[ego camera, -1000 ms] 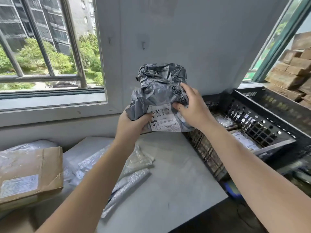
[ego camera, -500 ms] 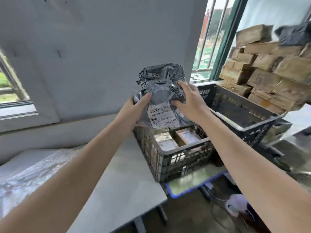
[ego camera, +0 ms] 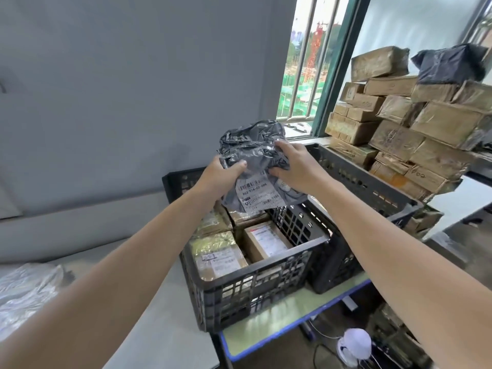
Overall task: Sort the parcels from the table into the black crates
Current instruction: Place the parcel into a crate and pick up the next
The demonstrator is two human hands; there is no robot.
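Both hands hold a crumpled grey parcel in the air over the back end of the near black crate. Its white shipping label faces the camera. The left hand grips the parcel's left side with the thumb on front. The right hand clasps the right side, its fingers curled over the top of the wrinkled plastic.

Below the parcel the near crate already carries cardboard boxes. A labelled box lies front left, and a narrower box stands beside it on the right. More taped boxes sit behind them, close under the parcel's lower edge.

The far black crate sits touching the near one on its right. What it contains cannot be seen. Both crates rest on a green counter with a blue edge.

A white counter lies to the left, with a clear plastic bag on it. At the right stands a tall stack of brown cartons topped by a black bag, just behind the far crate. A barred window shows behind the parcel.
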